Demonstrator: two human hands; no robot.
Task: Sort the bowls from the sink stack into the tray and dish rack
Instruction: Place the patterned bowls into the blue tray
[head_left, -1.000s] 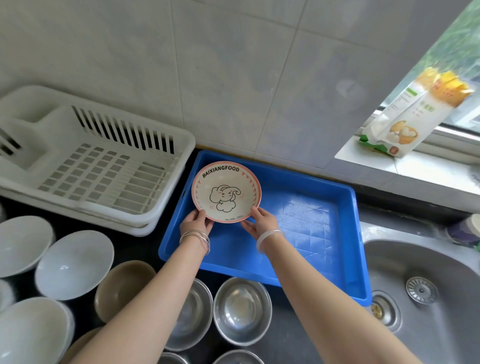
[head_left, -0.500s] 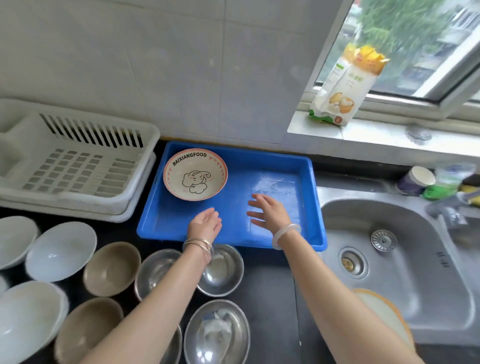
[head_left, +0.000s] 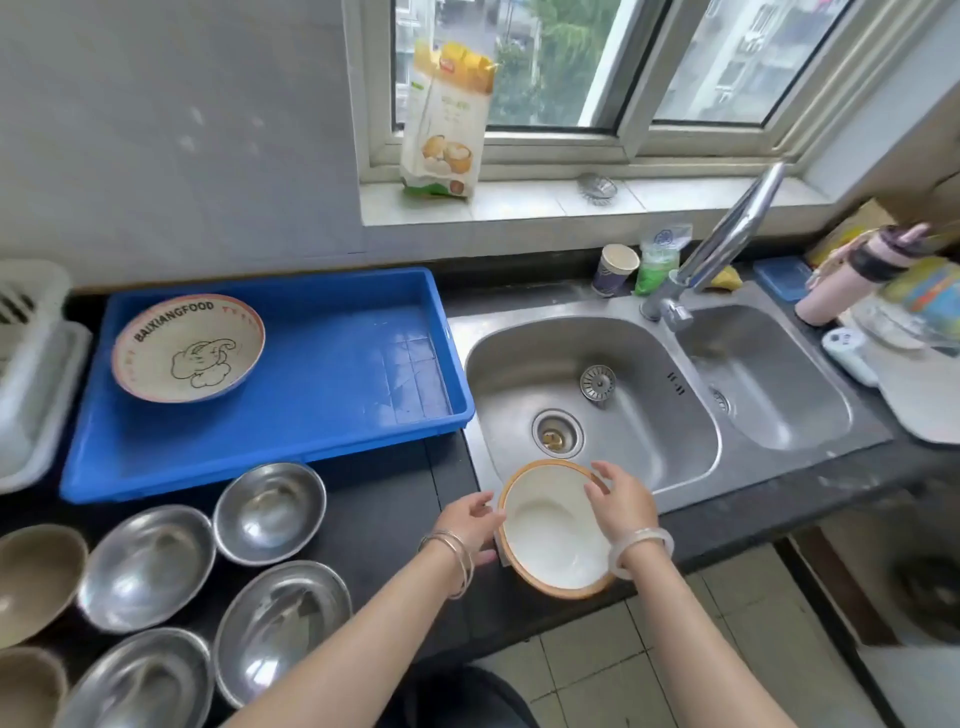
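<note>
White bowl (head_left: 553, 530): sitting tilted at the near rim of the sink (head_left: 597, 374), its orange-edged lip hanging partly past the front edge of the table (head_left: 395, 499).
Left hand (head_left: 470, 525): grasping the bowl's left rim, the fingers (head_left: 484, 502) curling round it.
Right hand (head_left: 621, 501): grasping the right rim, fingers arching over the edge.
Why this hold: both sides are probably being taken because the bowl is perching on a narrow ledge and looking wet.
Tray (head_left: 337, 364): lying left of the sink and already carrying the elephant bowl (head_left: 189, 347) in its far-left corner, leaving most of its floor open.
Dish rack (head_left: 31, 364): showing only partly at the left edge.
Clearance: the steel bowls (head_left: 270, 512) are crowding the table in front of the tray, so the carry is likely needing to pass above them and over the tray's raised wall.
</note>
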